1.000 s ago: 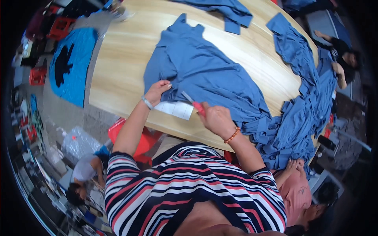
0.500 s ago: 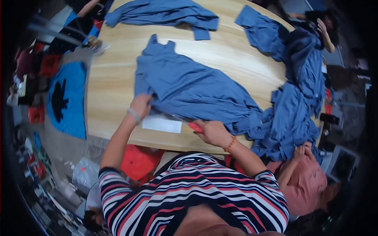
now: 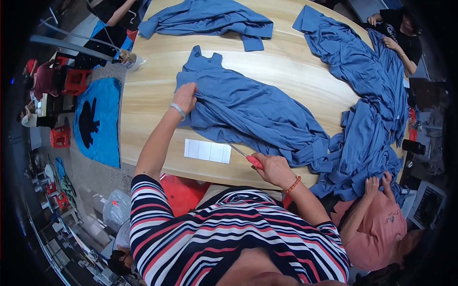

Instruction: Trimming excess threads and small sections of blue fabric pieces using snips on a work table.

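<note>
A blue garment [image 3: 257, 107] lies bunched lengthwise across the middle of the wooden table. At its left end my left hand [image 3: 185, 97], fingers closed, pinches a fold of the cloth. My right hand [image 3: 274, 170] is closed round the red handle of a tool with a thin metal shaft [image 3: 237, 150]; its exact kind does not show. The shaft points up and left, its tip at the garment's near edge. Between my arms, a white paper strip [image 3: 207, 150] marked with lines lies flat on the table.
More blue garments lie along the far edge [image 3: 210, 19] and heaped down the right side [image 3: 369, 124]. Co-workers handle the cloth at the lower right [image 3: 377, 188] and far right [image 3: 393, 45]. A red stool [image 3: 181, 195] stands below the near edge.
My left hand has moved up and away along the garment, drawing a fold with it. My right hand has shifted slightly right and nearer; the paper strip is now fully uncovered.
</note>
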{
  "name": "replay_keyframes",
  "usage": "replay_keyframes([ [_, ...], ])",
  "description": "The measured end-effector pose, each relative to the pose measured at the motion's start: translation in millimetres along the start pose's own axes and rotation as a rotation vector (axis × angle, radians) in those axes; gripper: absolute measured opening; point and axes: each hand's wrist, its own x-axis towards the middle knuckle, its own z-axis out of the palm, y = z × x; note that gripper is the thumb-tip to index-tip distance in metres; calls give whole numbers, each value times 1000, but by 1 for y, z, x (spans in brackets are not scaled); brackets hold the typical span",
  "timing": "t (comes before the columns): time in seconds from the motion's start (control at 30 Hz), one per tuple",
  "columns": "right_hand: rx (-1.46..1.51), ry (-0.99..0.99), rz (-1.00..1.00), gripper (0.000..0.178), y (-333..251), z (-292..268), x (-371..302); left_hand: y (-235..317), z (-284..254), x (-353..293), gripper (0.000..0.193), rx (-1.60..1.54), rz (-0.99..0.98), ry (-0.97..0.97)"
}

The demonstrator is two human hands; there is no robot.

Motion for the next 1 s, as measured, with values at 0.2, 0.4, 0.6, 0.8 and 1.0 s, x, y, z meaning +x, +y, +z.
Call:
replay_keyframes([
  [0.2, -12, -18, -85, 29, -4, 12, 6, 14, -2, 3, 77, 239, -88, 229],
  [0.4, -17, -2, -94, 30, -6, 13, 7, 2, -9, 17, 69, 283, -107, 33],
  [0.6, 1, -16, -84, 33, -3, 19, 11, 6, -37, -22, 32, 255, 82, 119],
  [0.8, 137, 27, -81, 38, -5, 18, 48, 118, -185, -80, 32, -553, 501, 555],
  [1.0, -356, 473, 24, 42, 88, -13, 32, 92, -289, -60, 26, -509, 505, 975],
])
